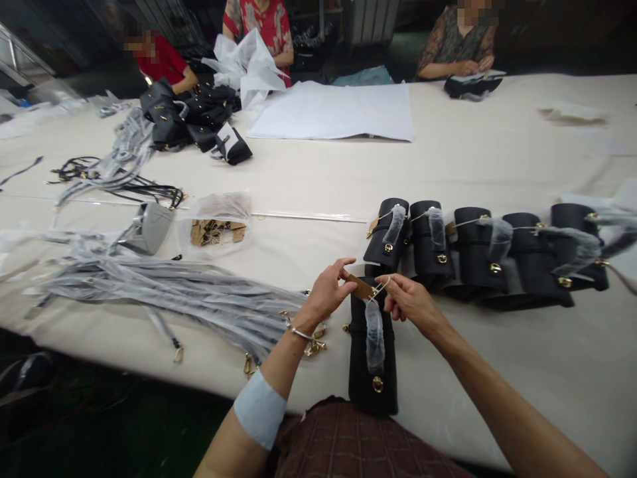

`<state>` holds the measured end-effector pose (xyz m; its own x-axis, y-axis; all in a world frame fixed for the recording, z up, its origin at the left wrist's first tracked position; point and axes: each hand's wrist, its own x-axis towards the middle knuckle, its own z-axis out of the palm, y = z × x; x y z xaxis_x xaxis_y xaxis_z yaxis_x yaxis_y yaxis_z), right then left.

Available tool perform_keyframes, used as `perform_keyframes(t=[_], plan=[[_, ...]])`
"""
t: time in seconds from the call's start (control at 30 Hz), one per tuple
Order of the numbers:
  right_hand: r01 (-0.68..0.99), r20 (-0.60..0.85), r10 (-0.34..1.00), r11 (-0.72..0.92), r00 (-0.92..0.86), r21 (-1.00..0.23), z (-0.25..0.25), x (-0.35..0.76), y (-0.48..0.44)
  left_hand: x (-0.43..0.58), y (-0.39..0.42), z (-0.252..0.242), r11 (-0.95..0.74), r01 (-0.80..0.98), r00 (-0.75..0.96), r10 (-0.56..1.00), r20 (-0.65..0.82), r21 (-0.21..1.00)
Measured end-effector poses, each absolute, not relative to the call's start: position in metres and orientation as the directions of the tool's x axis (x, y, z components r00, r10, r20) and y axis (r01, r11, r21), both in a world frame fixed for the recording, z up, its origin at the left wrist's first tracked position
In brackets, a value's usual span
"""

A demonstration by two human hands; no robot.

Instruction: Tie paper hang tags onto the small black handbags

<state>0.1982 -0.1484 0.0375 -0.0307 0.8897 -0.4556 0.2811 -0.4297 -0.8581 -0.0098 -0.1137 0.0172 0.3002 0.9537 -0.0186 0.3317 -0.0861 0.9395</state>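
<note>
In front of my body a black handbag (pixel 359 372) lies on the table, its handle (pixel 375 338) wrapped in clear plastic film. My left hand (pixel 329 290) pinches a brown paper hang tag (pixel 361 288) above the bag's far end. A pale string (pixel 379 289) runs from the tag across the top of the handle. My right hand (pixel 409 302) holds that string between thumb and finger, just right of the tag. Small gold fittings (pixel 378 384) show at the bag's near end.
Several similar bags (pixel 430 242) stand in a row beyond my right hand. Film-wrapped straps (pixel 179 292) with gold clips spread to the left, near a plastic bag of tags (pixel 219 232) and a grey bag (pixel 148 228). Across the table, people work beside a black bag pile (pixel 169 119) and white sheet (pixel 333 109).
</note>
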Motion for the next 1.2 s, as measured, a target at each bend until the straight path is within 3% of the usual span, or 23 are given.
perform_keyframes(t=[0.13,0.2,0.27,0.37,0.5,0.63,0.77,0.87,0.97,1.1,1.2], plan=[[0.21,-0.479,0.878,-0.468,-0.006,-0.859,0.027,0.205,-0.163,-0.01,-0.112,-0.006,0.327,-0.069,0.233,0.924,-0.303,0.943],[0.208,-0.503,0.864,-0.493,0.008,-0.845,0.026,0.209,-0.175,-0.004,-0.114,-0.013,0.386,-0.272,0.155,0.921,-0.356,0.881],[0.265,-0.549,0.835,-0.525,-0.024,-0.809,0.027,0.212,-0.189,0.003,-0.114,-0.014,0.334,-0.351,0.049,0.94,-0.339,0.875],[0.331,-0.587,0.797,-0.52,-0.146,-0.788,0.033,0.209,-0.209,0.012,-0.107,-0.002,0.175,-0.312,-0.082,0.974,-0.21,0.934],[0.194,-0.6,0.737,-0.568,-0.312,-0.799,0.042,0.192,-0.229,0.026,-0.094,0.028,-0.013,-0.21,-0.115,0.993,-0.012,0.978],[0.097,-0.576,0.733,-0.585,-0.362,-0.806,0.043,0.168,-0.24,0.045,-0.093,0.057,-0.124,-0.189,0.086,0.986,0.142,0.974],[0.118,-0.556,0.797,-0.545,-0.234,-0.83,0.035,0.157,-0.245,0.05,-0.103,0.071,-0.201,-0.126,0.318,0.919,0.231,0.971],[0.083,-0.544,0.827,-0.537,-0.145,-0.839,0.03,0.156,-0.25,0.035,-0.104,0.065,-0.148,-0.138,0.187,0.967,0.172,0.979],[0.061,-0.528,0.845,-0.525,-0.081,-0.849,0.027,0.154,-0.258,0.009,-0.094,0.039,0.002,-0.063,0.009,1.0,-0.001,0.998],[0.054,-0.482,0.876,-0.483,0.025,-0.874,0.018,0.144,-0.266,-0.016,-0.083,-0.017,0.137,0.144,0.098,0.984,-0.152,0.98],[0.035,-0.418,0.905,-0.421,0.076,-0.906,0.013,0.141,-0.27,-0.022,-0.084,-0.057,0.133,0.284,0.084,0.983,-0.163,0.95]])
